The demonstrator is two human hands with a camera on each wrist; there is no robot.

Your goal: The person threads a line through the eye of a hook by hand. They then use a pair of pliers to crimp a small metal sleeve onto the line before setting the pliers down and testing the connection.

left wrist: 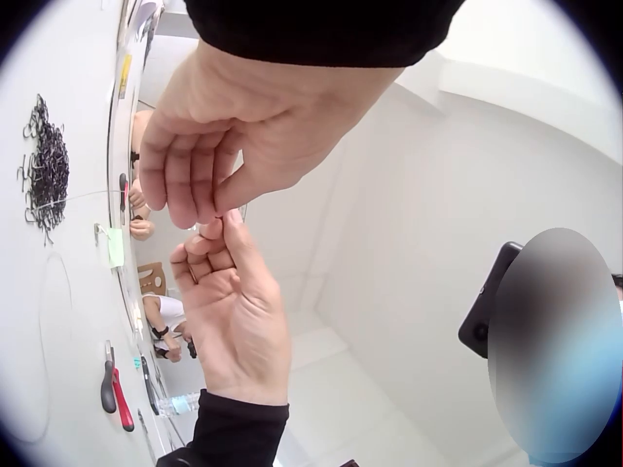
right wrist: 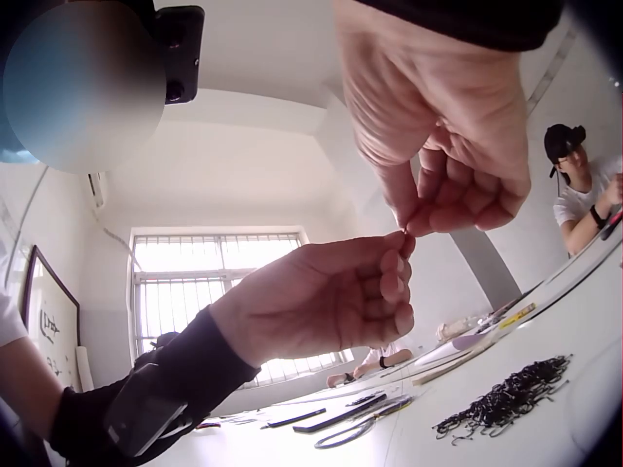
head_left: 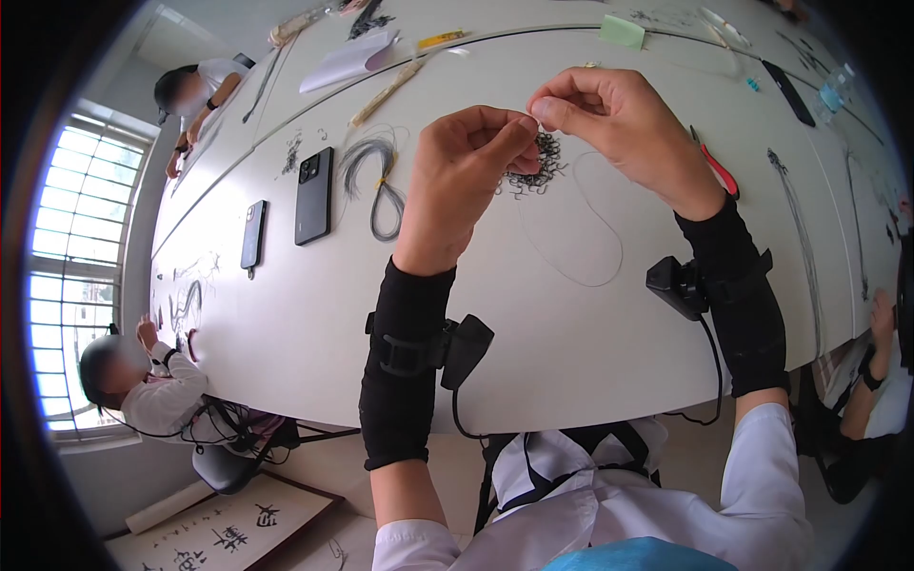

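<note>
- Fingers (head_left: 487, 116) drawn in narrow on both sides, and our left hand (head_left: 446, 190) and right hand (head_left: 633, 133) meet at the tips, raised over the worktop (head_left: 543, 352).
- Between them we pinch what looks like a fine line (head_left: 622, 249); its slack curves loosely across the surface below. Whether a small dark piece is on it, we can't tell at this size.
- Just beyond our hands sits the pile of small dark pieces (right wrist: 506, 399), tangled and plentiful.
- So how far along are we? Mid-work on one strand, we'd judge, with the tips busy on a tiny spot and plenty of loose pieces left to use.
- Over by our left, a bundle of strands (head_left: 384, 177) is tied with yellow; finished or waiting, we can't say.
- And off to our right, the red-handled pliers (head_left: 719, 171) lie out of our grasp.
</note>
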